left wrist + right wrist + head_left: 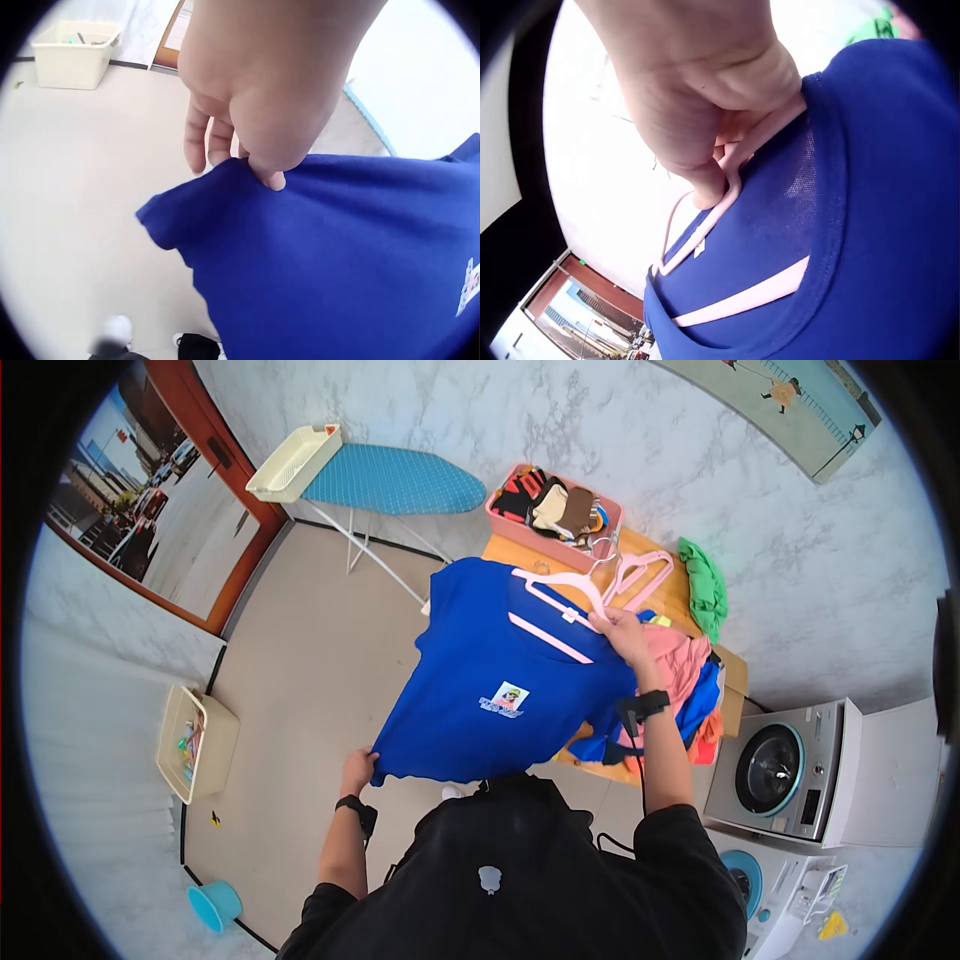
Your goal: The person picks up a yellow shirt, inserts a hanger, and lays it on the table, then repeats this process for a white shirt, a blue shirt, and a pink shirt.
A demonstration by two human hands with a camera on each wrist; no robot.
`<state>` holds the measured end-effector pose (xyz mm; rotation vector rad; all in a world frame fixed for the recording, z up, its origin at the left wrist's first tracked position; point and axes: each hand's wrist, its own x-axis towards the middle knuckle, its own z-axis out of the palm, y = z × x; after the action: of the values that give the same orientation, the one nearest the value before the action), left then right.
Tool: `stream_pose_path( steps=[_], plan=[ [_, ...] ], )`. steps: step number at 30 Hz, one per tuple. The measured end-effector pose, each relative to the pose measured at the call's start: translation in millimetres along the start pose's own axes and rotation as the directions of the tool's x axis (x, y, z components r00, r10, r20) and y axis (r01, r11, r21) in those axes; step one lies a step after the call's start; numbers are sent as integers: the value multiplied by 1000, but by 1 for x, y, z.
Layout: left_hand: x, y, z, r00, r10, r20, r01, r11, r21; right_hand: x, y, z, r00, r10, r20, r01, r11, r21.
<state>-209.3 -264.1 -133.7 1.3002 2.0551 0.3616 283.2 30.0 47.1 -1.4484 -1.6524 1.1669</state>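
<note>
A blue T-shirt (450, 680) with a small printed patch hangs spread on a pink hanger (555, 582), whose lower bar shows through the neck opening. My right hand (626, 638) grips the hanger near the base of its hook; the right wrist view shows the thumb and fingers round the pink hanger (772, 283). At the shirt's lower left corner my left hand (360, 768) pinches the edge of the cloth. In the left wrist view, the left hand (255, 112) holds the blue fabric (315, 247) between thumb and fingers, with other fingers hanging loose.
Behind the shirt, a wooden table (500, 547) bears a pink basket (555, 543) of folded items, more pink hangers (655, 572), green cloth (703, 590) and piled clothes (680, 660). An ironing board (395, 478) stands at the back, washing machines (780, 770) at the right, a cream basket (215, 745) at the left.
</note>
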Motion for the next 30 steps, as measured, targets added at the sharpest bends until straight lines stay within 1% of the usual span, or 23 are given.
stream_pose_path(
  steps=[2, 3, 4, 6, 8, 9, 11, 12, 15, 17, 18, 19, 20, 21, 22, 23, 24, 25, 26, 27, 28, 29, 30],
  plan=[
    [15, -1, 10, 998, -57, 31, 51, 981, 190, 52, 35, 7, 994, 94, 56, -95, 996, 0],
    [20, 0, 16, 998, -62, 32, 54, 979, 197, 78, 62, 13, 992, 107, 73, -112, 992, 63],
    [25, 1, 21, 992, -115, 48, 98, 961, 259, 99, 80, 18, 991, 110, 77, -116, 991, 69],
    [36, 9, 29, 981, -182, 65, 152, 934, 322, 132, 109, 30, 963, 235, 135, -243, 969, 48],
    [40, 17, 37, 928, -365, 68, 304, 851, 428, 154, 139, 41, 952, 256, 169, -265, 964, 30],
    [44, 20, 40, 924, -375, 70, 311, 846, 432, 162, 145, 46, 955, 242, 172, -237, 970, -50],
    [47, 26, 48, 892, -450, 48, 361, 771, 525, 167, 157, 54, 960, 236, 150, -211, 963, -165],
    [47, 30, 50, 886, -460, 54, 366, 767, 528, 168, 168, 58, 957, 245, 158, -219, 962, -166],
    [50, 48, 51, 884, -467, -13, 417, 777, 472, 172, 200, 72, 952, 257, 168, -192, 925, -327],
    [60, 68, 51, 881, -455, -131, 471, 812, 345, 170, 193, 76, 955, 265, 131, -202, 909, -364],
    [67, 76, 53, 882, -454, -128, 468, 808, 359, 166, 187, 78, 959, 269, 88, -212, 889, -405],
    [77, 82, 56, 916, -354, -189, 398, 862, 315, 162, 183, 79, 956, 281, 82, -227, 889, -397],
    [88, 88, 58, 936, -247, -249, 313, 909, 275, 156, 178, 81, 988, 148, 51, -107, 876, -471],
    [102, 95, 58, 943, -233, -237, 297, 910, 289, 149, 172, 81, 1000, 12, 27, 5, 836, -549],
    [118, 104, 60, 950, -117, -289, 189, 953, 237, 141, 163, 82, 999, 40, 0, -34, 849, -528],
    [134, 116, 64, 938, -4, -346, 72, 980, 184, 131, 155, 80, 996, -62, -56, 26, 867, -498],
    [146, 135, 64, 943, 14, -334, 51, 981, 185, 122, 151, 76, 980, -166, -113, 93, 875, -476],
    [153, 160, 57, 944, 132, -303, -81, 981, 175, 114, 147, 71, 967, -183, -178, 83, 885, -459],
    [161, 180, 55, 929, 247, -276, -209, 965, 161, 112, 152, 63, 965, -181, -191, 73, 881, -467],
    [170, 191, 55, 911, 352, -216, -316, 931, 184, 108, 157, 57, 936, -169, -310, 3, 881, -473],
    [171, 201, 57, 907, 367, -206, -334, 925, 181, 105, 163, 49, 891, -157, -426, -70, 879, -471],
    [170, 212, 61, 897, 438, -63, -416, 884, 215, 101, 169, 39, 874, -90, -478, -169, 866, -471],
    [173, 221, 67, 863, 498, 84, -503, 831, 238, 99, 175, 32, 861, -87, -501, -189, 860, -474]
  ],
)
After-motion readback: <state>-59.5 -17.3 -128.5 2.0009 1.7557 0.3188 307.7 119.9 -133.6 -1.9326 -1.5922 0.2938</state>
